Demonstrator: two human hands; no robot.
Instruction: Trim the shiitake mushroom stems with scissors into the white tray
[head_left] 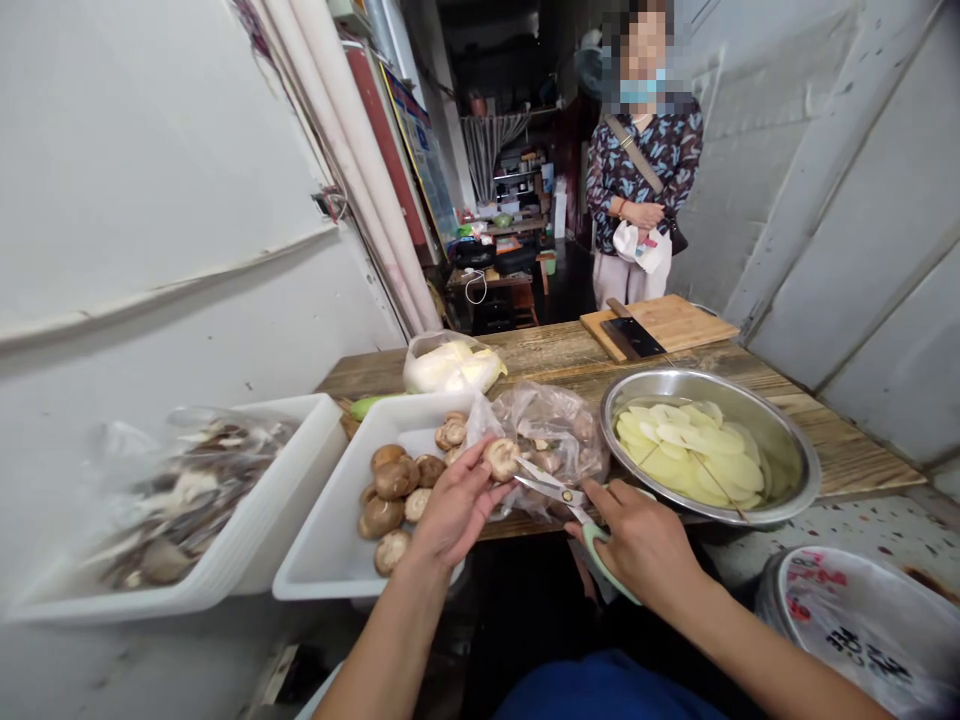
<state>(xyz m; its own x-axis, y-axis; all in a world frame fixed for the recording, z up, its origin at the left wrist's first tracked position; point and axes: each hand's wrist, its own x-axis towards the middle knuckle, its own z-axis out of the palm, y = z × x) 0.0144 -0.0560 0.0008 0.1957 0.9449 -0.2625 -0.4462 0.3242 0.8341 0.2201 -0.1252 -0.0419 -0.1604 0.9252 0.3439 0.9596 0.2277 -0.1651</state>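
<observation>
A mushroom (501, 459) is held in my left hand (461, 500), its pale underside turned toward the scissors. My right hand (637, 545) grips green-handled scissors (592, 540), whose parted blades reach the mushroom's edge. Under my left forearm stands a white plastic tray (322, 540) with several brown mushrooms (395, 478) lying in it, some cap up and some stem side up. Just beyond the scissors lies a clear plastic bag (589, 425) with more mushrooms inside.
A steel bowl (806, 470) of sliced potatoes in water is at right. Behind it, a cleaver (634, 337) lies on a cutting board (682, 322). Bagged cabbage (454, 367) sits at the table's back. Another white tray (262, 500) stands left. A person (645, 160) stands beyond the table.
</observation>
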